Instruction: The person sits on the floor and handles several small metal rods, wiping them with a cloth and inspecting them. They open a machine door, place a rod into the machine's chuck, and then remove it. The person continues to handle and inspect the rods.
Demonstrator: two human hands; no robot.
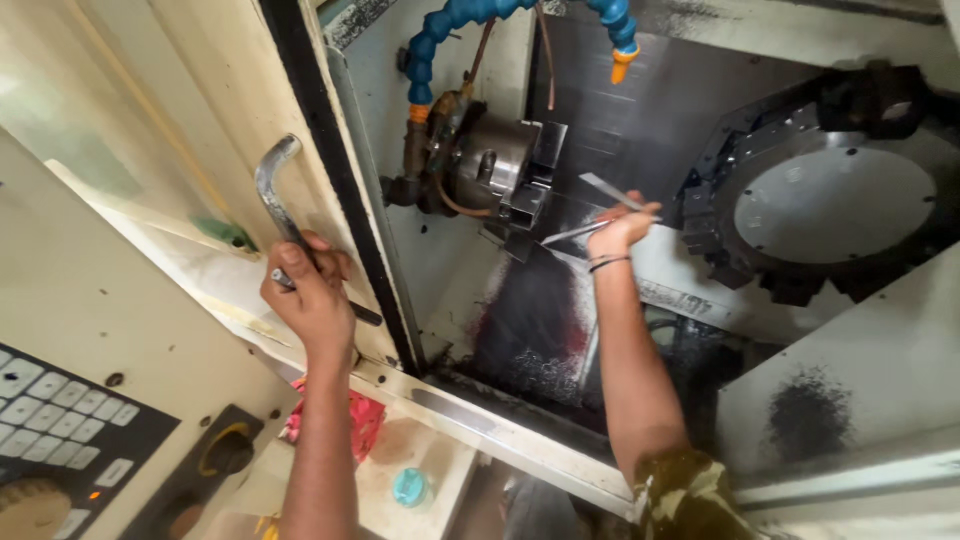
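At centre left of the frame, the left hand is clenched around the bent grey metal door handle. The right hand, at centre, grips thin silvery metal strips, their long axis pointing left toward the steel lathe chuck nearby.

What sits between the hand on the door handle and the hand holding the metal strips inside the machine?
In the head view, the black door-frame edge and the chuck with its blue coolant hose lie between the left hand and the right hand.
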